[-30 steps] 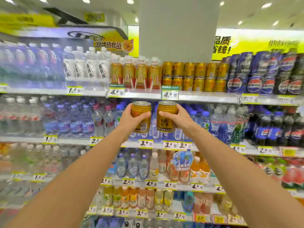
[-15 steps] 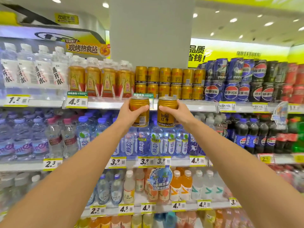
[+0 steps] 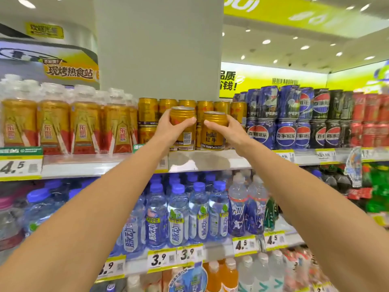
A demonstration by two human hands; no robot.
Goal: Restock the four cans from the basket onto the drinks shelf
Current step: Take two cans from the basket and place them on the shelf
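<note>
Head view, both arms raised to the top shelf (image 3: 210, 160).

- We see the left hand (image 3: 169, 131) holding a gold can, the left can (image 3: 186, 135). The grip is wrapped round its upper body: thumb on the left side, fingers (image 3: 189, 121) curled across the front.
- The right hand (image 3: 233, 132) holds a second gold can, the right can (image 3: 211, 138), with its Red Bull label facing us. This grip is also curled round the upper body, fingers (image 3: 212, 123) across the front.
- Both cans are upright, just beside each other, at the near edge of the shelf. The left can's lid sits slightly higher than the right's. We cannot tell whether either base rests on the shelf.
- Directly behind them is a double-stacked row of matching gold cans (image 3: 147, 111).
- Left of that row: gold-labelled bottles (image 3: 84, 127). Right of it: blue Pepsi cans (image 3: 286, 135), then black ones, then red ones.
- The shelf below holds blue-capped water bottles (image 3: 179, 218). Yellow price tags (image 3: 19, 167) line the shelf edges.
- A grey pillar (image 3: 157, 45) rises behind the top shelf.
</note>
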